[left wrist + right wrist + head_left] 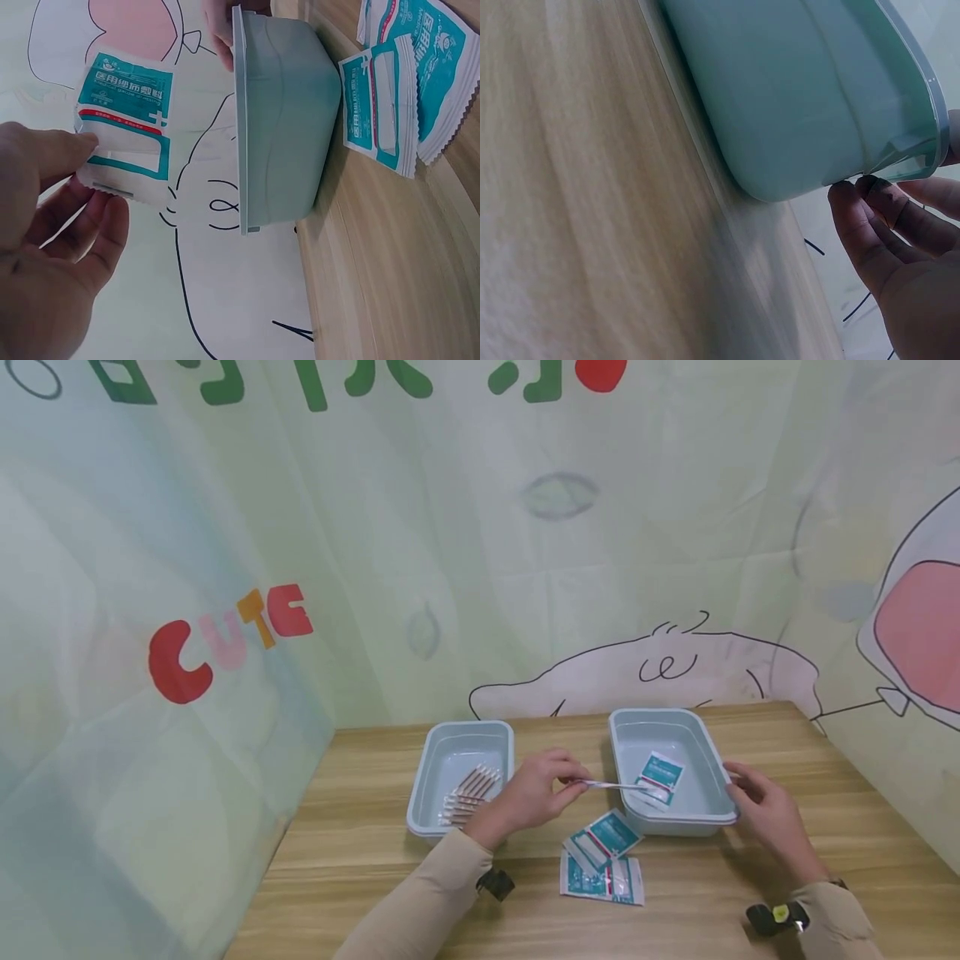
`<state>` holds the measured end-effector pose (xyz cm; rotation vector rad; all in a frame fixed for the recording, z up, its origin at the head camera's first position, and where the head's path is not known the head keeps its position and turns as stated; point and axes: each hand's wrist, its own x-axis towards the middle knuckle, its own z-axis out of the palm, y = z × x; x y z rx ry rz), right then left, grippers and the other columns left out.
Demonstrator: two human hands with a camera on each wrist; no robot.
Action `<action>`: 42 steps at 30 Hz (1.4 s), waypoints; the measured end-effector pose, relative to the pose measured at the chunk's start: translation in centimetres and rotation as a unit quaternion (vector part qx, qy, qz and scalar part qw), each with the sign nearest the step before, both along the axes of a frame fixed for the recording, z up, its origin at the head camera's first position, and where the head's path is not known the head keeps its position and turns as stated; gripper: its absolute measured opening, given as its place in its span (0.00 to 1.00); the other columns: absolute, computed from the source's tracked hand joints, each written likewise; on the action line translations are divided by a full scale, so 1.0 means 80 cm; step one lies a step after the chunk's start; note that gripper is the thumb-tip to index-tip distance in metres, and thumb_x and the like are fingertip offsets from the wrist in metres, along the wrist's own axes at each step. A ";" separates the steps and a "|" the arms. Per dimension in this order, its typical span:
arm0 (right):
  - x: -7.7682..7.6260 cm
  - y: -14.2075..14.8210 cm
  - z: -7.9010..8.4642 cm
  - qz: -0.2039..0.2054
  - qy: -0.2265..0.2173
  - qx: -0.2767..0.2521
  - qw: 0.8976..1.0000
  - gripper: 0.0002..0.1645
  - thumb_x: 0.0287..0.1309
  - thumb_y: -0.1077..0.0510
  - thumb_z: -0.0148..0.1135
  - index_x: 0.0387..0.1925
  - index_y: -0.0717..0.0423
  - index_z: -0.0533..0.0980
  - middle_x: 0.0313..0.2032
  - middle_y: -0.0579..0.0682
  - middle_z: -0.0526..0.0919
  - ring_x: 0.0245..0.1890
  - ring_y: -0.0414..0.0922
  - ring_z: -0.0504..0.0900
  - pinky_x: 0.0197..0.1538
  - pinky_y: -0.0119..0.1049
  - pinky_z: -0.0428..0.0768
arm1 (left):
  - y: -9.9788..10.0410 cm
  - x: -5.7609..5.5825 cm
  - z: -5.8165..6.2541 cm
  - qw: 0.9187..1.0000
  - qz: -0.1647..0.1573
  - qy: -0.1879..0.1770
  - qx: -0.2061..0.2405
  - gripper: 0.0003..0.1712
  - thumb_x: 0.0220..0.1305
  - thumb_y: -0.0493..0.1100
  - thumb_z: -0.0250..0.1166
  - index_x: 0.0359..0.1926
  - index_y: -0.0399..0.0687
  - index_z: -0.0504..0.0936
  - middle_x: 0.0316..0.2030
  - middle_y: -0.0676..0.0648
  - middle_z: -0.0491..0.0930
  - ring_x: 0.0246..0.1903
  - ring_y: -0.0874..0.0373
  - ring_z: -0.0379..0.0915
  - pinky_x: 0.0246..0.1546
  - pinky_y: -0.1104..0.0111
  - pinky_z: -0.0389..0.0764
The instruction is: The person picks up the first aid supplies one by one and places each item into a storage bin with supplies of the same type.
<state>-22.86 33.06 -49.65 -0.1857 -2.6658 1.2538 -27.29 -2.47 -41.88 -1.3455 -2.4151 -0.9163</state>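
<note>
My left hand [536, 789] pinches a gauze dressing packet [127, 124] between thumb and fingers. The packet is white and teal with a red stripe, and the head view shows it nearly edge-on by the left rim of the right-hand pale blue plastic basin [671, 714]. Inside that basin lies another gauze packet [663, 772]. At the basin's right side, my right hand [776, 818] grips the rim, with fingertips [843, 193] against the wall under the lip. Several more gauze packets [603, 842] overlap on the table in front of the basin.
A second pale blue basin [427, 777] stands to the left, holding several packs of cotton swabs [474, 785]. Both basins rest on a wood-grain table [337, 843]. A printed fabric backdrop [450, 552] rises behind the table and along its sides.
</note>
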 end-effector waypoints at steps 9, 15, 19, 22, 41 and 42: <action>0.001 0.000 -0.003 0.000 0.000 -0.003 1.000 0.31 0.73 0.47 0.43 0.68 0.63 0.63 0.61 0.74 0.69 0.59 0.69 0.71 0.56 0.64 0.74 | 0.006 -0.001 -0.006 1.000 -0.008 -0.007 0.002 0.07 0.64 0.41 0.66 0.41 0.46 0.87 0.35 0.53 0.82 0.32 0.68 0.70 0.31 0.85 0.73; 0.001 -0.001 -0.004 -0.002 0.002 -0.006 1.000 0.30 0.73 0.49 0.44 0.68 0.63 0.64 0.61 0.73 0.69 0.59 0.68 0.71 0.56 0.64 0.74 | 0.012 -0.002 -0.008 1.000 -0.013 -0.011 0.002 0.07 0.64 0.41 0.66 0.42 0.47 0.87 0.35 0.53 0.82 0.32 0.69 0.71 0.31 0.86 0.73; 0.001 0.000 -0.004 -0.001 0.009 -0.002 1.000 0.30 0.74 0.49 0.44 0.68 0.63 0.64 0.60 0.73 0.70 0.58 0.68 0.71 0.56 0.64 0.74 | 0.017 -0.002 -0.009 1.000 -0.009 -0.008 -0.008 0.07 0.64 0.42 0.66 0.42 0.48 0.87 0.36 0.54 0.83 0.33 0.70 0.72 0.32 0.86 0.73; 0.001 0.000 -0.004 0.000 0.009 -0.001 1.000 0.30 0.74 0.49 0.44 0.68 0.63 0.64 0.61 0.73 0.70 0.59 0.68 0.71 0.57 0.64 0.74 | 0.020 -0.001 -0.008 1.000 -0.009 -0.012 -0.013 0.08 0.65 0.43 0.65 0.42 0.49 0.87 0.36 0.55 0.82 0.33 0.70 0.72 0.33 0.86 0.75; 0.003 -0.001 -0.001 0.002 -0.011 -0.012 1.000 0.34 0.74 0.45 0.41 0.70 0.62 0.61 0.63 0.73 0.67 0.61 0.69 0.69 0.58 0.65 0.73 | 0.030 -0.003 -0.012 0.999 -0.005 -0.034 -0.009 0.07 0.64 0.40 0.67 0.42 0.50 0.87 0.36 0.55 0.79 0.33 0.69 0.70 0.32 0.80 0.79; 0.003 -0.001 0.000 0.001 -0.011 -0.012 1.000 0.34 0.74 0.44 0.41 0.70 0.62 0.61 0.63 0.73 0.67 0.61 0.69 0.69 0.58 0.65 0.73 | 0.030 -0.003 -0.012 0.999 -0.007 -0.034 -0.007 0.07 0.63 0.40 0.67 0.42 0.49 0.87 0.36 0.55 0.79 0.33 0.69 0.70 0.32 0.80 0.79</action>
